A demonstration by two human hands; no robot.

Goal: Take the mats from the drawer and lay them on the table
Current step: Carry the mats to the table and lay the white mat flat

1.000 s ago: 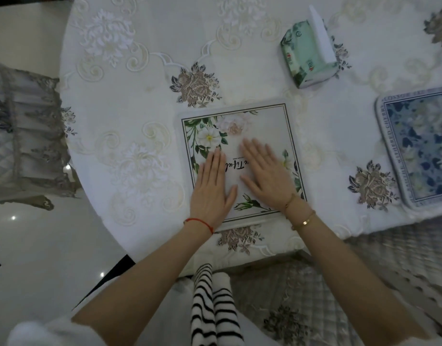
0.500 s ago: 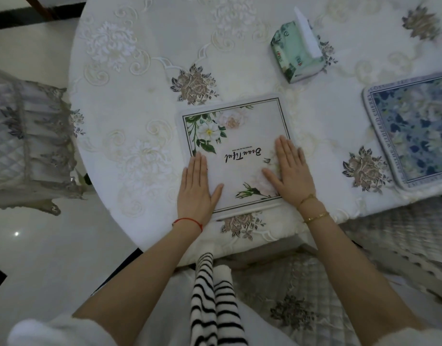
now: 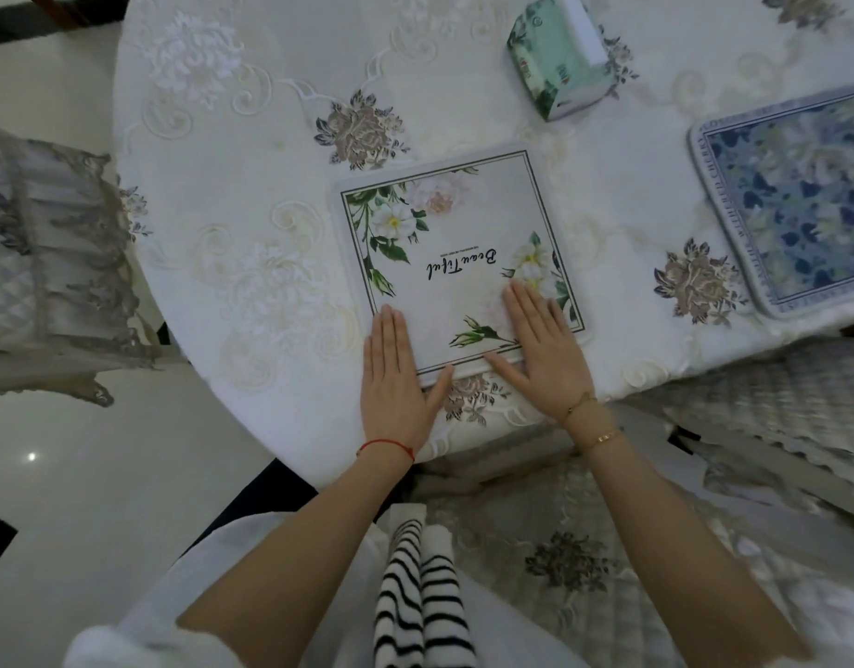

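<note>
A white mat (image 3: pixel 456 243) printed with green leaves, pale flowers and the word "Beautiful" lies flat near the front edge of the round table (image 3: pixel 251 151). My left hand (image 3: pixel 396 378) lies flat with straight fingers at the mat's near left corner, its fingertips on the mat's edge. My right hand (image 3: pixel 543 351) presses flat on the near right corner. A second mat (image 3: pixel 796 195), blue with a floral pattern and a lettered border, lies flat at the table's right edge. No drawer is in view.
A green tissue pack (image 3: pixel 557 55) with a white sheet sticking up stands at the back of the table. Chairs with quilted grey covers stand at the left (image 3: pixel 44 253) and at the front right (image 3: pixel 762 407). An embroidered white cloth covers the table.
Both hands have slid apart and back toward me, from the mat's middle to its near corners. The mat stays flat where it lay.
</note>
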